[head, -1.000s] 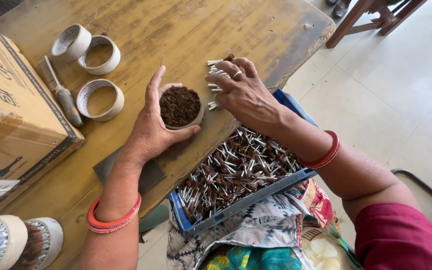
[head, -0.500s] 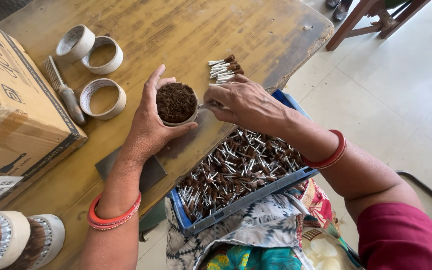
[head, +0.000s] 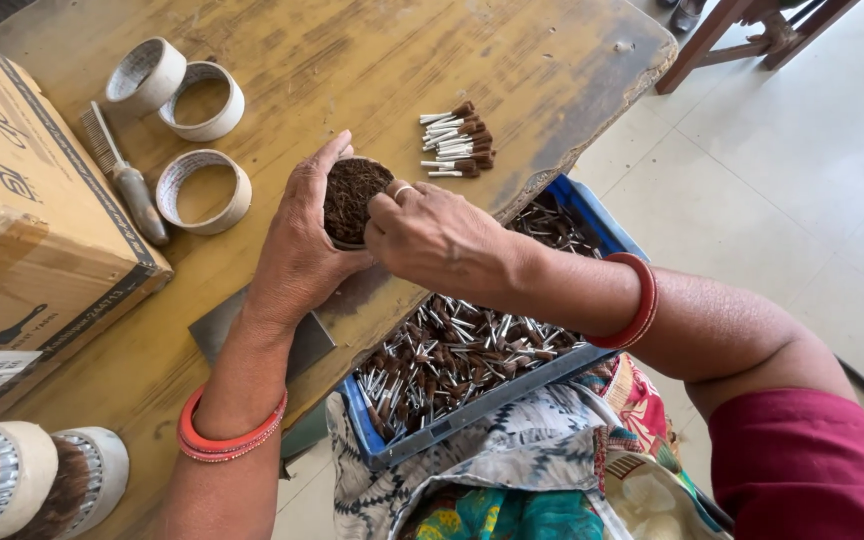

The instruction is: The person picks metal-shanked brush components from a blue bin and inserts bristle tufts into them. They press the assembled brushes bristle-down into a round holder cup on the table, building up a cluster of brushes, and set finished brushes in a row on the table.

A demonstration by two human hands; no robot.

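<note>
Two hands meet over the middle of the wooden table [head: 352,60], both busy with one round ring packed with brown bristle tufts [head: 352,195]. The left hand [head: 302,255] wraps around that ring from its near left side, fingers curled about the rim, holding it tipped so the open, bristle-filled face looks up and a little toward the person. The right hand [head: 437,240] comes in from the right, fingertips pinched together at the ring's right edge, apparently pressing a small tuft in; whether a piece sits between the fingers cannot be told. The ring thus lies directly between the hands, touching both, its axis running roughly up toward the camera. Just beyond the right hand, a small pile of loose brush tufts [head: 460,138] lies on the table, their long axes running left to right, metal ends left and brown tips right; the right hand is the nearer one. Below the table edge, a blue tray [head: 612,235] on the lap holds many more such pieces, lying every which way. Further left sit three empty rings [head: 202,190], a metal comb [head: 122,175] and a cardboard box [head: 22,200].
</note>
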